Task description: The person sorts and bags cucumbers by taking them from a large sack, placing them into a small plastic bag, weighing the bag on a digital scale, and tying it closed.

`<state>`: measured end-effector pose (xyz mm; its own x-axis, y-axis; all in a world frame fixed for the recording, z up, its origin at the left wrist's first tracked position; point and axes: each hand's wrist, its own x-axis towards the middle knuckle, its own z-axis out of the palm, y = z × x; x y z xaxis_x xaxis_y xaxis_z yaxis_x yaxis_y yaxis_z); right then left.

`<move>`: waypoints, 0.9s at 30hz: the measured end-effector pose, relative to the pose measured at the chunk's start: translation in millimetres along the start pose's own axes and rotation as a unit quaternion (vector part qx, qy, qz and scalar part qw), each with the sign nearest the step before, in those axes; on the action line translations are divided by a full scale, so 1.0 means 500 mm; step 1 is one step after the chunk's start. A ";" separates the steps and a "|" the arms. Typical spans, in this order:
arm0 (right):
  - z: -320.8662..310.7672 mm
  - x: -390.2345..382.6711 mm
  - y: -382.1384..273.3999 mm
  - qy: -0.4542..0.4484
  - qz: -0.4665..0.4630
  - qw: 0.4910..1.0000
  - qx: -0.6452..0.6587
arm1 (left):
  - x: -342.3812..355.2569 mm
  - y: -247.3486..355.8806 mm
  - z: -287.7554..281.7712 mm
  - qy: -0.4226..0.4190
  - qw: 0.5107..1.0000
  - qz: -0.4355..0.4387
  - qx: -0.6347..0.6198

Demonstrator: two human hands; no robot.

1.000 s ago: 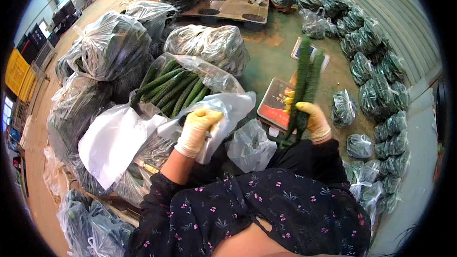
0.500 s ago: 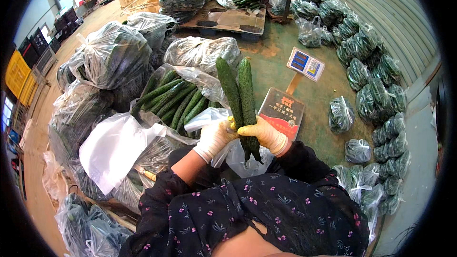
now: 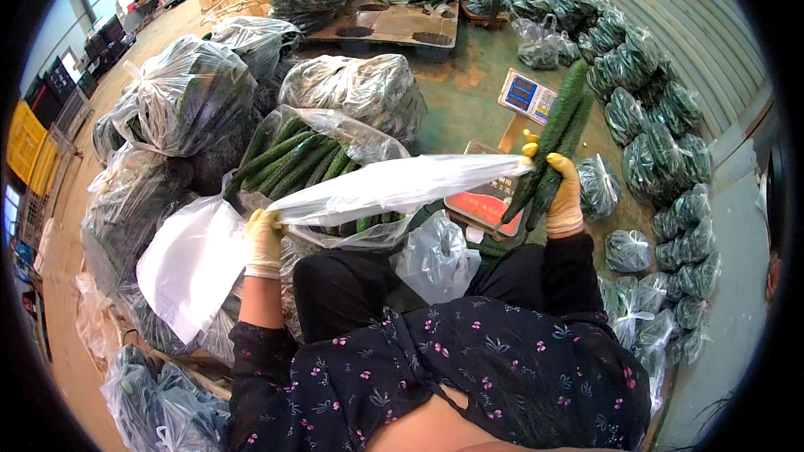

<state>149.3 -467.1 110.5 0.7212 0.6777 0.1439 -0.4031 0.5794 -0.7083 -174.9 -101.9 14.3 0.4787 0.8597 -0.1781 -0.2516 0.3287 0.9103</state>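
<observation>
Both hands have spread apart since half a second ago: left hand (image 3: 263, 243) out left, right hand (image 3: 565, 197) right and farther from the body, carrying the two cucumbers (image 3: 565, 121). Plastic bag (image 3: 394, 190) now drawn out long between them.

Grip: left fingers clenched on the bag's near end. Right wrapped around both cucumbers near their lower ends, tips angled up and away; the bag's other end reaches those fingers, looks pinched there, not certain.

Risks, my read: thin film could tear if pulled harder. Right hand is doing double duty, so a cucumber could slip if the fingers loosen for the bag. Long free ends could knock the scale (image 3: 479, 211), just left of the right grip.

Count: cucumbers in hand, 2. Stretched bag, 1. Scale, 1. Open sack (image 3: 381, 151) beyond the left grip, 1; its cucumbers overlap, no reliable count. Crumpled clear bag (image 3: 437, 259) between the grips, nearer the body, 1. White plastic (image 3: 188, 259) left of the left grip: layers can't be told.
</observation>
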 end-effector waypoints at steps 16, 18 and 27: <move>0.080 0.016 0.010 -0.122 0.113 0.986 0.003 | -0.122 -0.007 0.324 -0.279 0.750 0.337 0.497; 0.084 0.028 0.025 -0.122 0.126 0.985 -0.001 | -0.109 -0.094 0.367 -0.272 0.741 0.288 0.542; 0.030 0.041 -0.014 -0.095 0.134 0.977 -0.134 | -0.064 -0.072 0.310 -0.330 0.813 0.201 0.435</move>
<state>158.3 -450.5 128.8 0.4820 0.8755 0.0352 -0.3831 0.2467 -0.8902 -51.0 -201.7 45.2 0.9244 0.3379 0.1771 0.0537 -0.5748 0.8165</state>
